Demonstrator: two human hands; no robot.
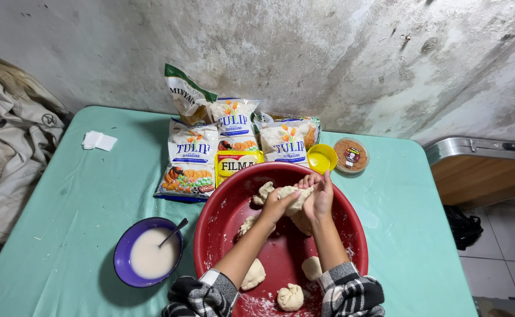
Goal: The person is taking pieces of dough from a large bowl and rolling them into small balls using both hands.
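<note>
Head view: both hands (300,201) clasp dough (293,196) together.

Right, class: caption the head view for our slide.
Both hands pull dough over a red basin, flour bags behind.

left hand (278,205) and right hand (319,196) pressed together, forearms converging

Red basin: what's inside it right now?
In the red basin: a dough lump pressed between the left hand and right hand, three shaped dough pieces near the front, and scattered flour. The hands and forearms hide the dough's underside.
</note>
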